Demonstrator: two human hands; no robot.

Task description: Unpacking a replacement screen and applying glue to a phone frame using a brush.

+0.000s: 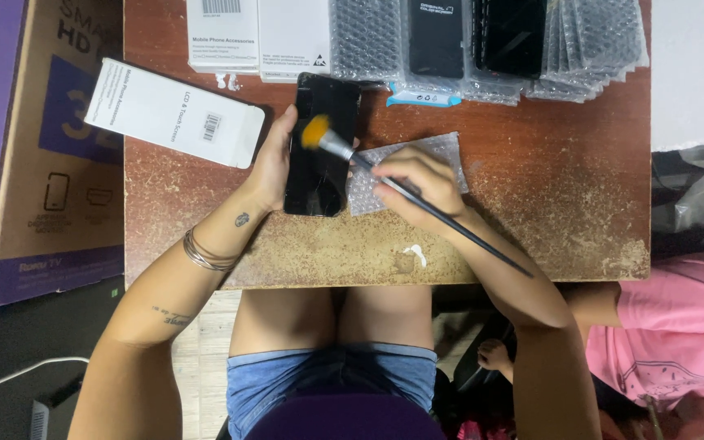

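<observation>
Knees and denim shorts (332, 379) fill the bottom of the view, tucked under the near edge of a worn brown tabletop (547, 204). Left hand (275, 163) is wrapped around the left edge of a black phone screen (321, 147), thumb up along its side, holding it flat on the wood. Right hand (421, 183) is pinched around a thin black brush (417, 195), with the orange bristles sitting on the upper part of the screen and the handle sticking out past the wrist toward the near right edge. A bubble wrap piece (442, 155) lies just right of the screen, partly under that hand.

Room-wise: the right half of the tabletop is bare, scuffed wood. The far edge is crowded with white boxes (258, 33) and a stack of bubble-wrapped screens (515, 45), and another long white box (173, 112) lies angled near the left edge, just beside the left hand. A big cardboard box (18, 155) stands against the left side. Someone in a pink shirt (678, 326) is low down at the right corner.
</observation>
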